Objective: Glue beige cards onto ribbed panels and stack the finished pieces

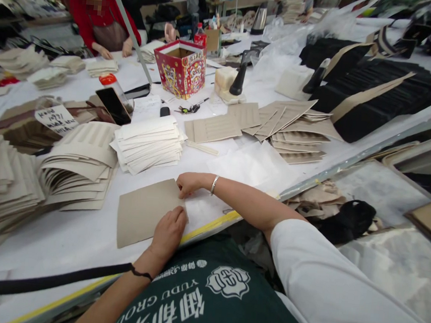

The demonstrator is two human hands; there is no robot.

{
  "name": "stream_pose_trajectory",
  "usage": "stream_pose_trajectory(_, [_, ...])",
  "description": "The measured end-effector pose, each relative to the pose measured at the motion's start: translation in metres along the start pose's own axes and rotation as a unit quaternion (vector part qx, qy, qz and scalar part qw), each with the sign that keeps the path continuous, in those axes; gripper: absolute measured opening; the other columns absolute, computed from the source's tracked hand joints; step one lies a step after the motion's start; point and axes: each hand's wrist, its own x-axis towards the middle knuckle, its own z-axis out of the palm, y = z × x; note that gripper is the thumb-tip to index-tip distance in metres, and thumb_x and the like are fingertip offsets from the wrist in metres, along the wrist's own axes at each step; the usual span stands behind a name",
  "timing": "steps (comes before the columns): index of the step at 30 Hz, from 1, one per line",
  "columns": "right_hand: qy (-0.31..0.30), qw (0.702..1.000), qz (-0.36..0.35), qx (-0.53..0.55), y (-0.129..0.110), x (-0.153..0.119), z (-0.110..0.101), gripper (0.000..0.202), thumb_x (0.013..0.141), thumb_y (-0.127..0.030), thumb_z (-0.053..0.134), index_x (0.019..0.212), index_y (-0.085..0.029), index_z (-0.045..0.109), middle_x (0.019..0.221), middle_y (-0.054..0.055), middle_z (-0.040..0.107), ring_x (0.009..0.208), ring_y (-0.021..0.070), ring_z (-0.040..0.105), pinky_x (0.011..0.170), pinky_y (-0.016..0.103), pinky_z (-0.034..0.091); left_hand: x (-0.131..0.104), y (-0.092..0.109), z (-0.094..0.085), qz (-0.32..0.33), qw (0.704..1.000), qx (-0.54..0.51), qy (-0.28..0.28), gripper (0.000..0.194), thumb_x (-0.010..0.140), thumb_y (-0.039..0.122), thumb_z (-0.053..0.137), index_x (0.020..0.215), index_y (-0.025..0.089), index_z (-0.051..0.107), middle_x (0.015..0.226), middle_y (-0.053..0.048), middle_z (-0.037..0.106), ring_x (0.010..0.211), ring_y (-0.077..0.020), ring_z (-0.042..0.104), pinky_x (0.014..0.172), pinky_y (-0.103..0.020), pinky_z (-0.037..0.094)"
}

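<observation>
A flat beige panel [146, 213] lies on the white table near its yellow-taped front edge. My left hand [169, 230] is closed at the panel's lower right edge, fingers bent and pressed together on it. At the upper right corner of the same panel, my right hand [190, 183] is closed with fingertips pointing down onto the edge. Behind the panel sits a stack of white pieces [149, 144], with a fanned stack of beige panels [83, 161] to its left. More beige panels [212, 128] lie beyond my right hand.
A red patterned box [180, 69], a dark-handled tool [239, 79], keys [192, 108] and a phone [113, 105] stand or lie farther back. Black stacked pieces [385, 95] fill the right side. Across the table is a person in red [99, 23]. A black strap [49, 280] crosses the lower left.
</observation>
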Motion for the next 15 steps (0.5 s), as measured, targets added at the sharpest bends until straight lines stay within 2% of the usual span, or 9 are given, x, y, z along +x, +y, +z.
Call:
stream_pose_trajectory(4, [-0.004, 0.999, -0.009, -0.033, 0.000, 0.006, 0.003, 0.018, 0.066, -0.021, 0.056, 0.071, -0.008, 0.068, 0.063, 0.005, 0.065, 0.053, 0.0128, 0.055, 0.052, 0.022, 0.038, 0.002, 0.001, 0.001, -0.025, 0.999, -0.004, -0.028, 0.021, 0.089, 0.017, 0.036, 0.090, 0.014, 0.057, 0.118, -0.015, 0.057, 0.087, -0.0218, 0.059, 0.078, -0.038, 0.047])
stream_pose_trajectory(8, [0.005, 0.996, -0.018, -0.091, 0.000, 0.011, 0.002, 0.025, 0.064, -0.029, 0.062, 0.073, -0.007, 0.068, 0.065, 0.007, 0.066, 0.058, 0.0157, 0.057, 0.053, 0.023, 0.037, 0.007, -0.001, -0.002, -0.030, 0.997, -0.004, -0.069, 0.021, 0.088, 0.017, 0.036, 0.085, 0.014, 0.056, 0.126, -0.017, 0.053, 0.083, -0.0212, 0.061, 0.075, -0.039, 0.049])
stream_pose_trajectory(15, [0.023, 0.999, 0.017, -0.043, 0.007, 0.014, -0.009, 0.023, 0.065, -0.022, 0.057, 0.080, -0.009, 0.068, 0.067, 0.005, 0.067, 0.054, 0.0125, 0.055, 0.052, 0.021, 0.037, 0.018, -0.005, -0.014, -0.040, 0.990, -0.049, -0.122, 0.017, 0.087, 0.017, 0.040, 0.096, 0.015, 0.054, 0.132, -0.016, 0.047, 0.095, -0.0210, 0.062, 0.083, -0.035, 0.049])
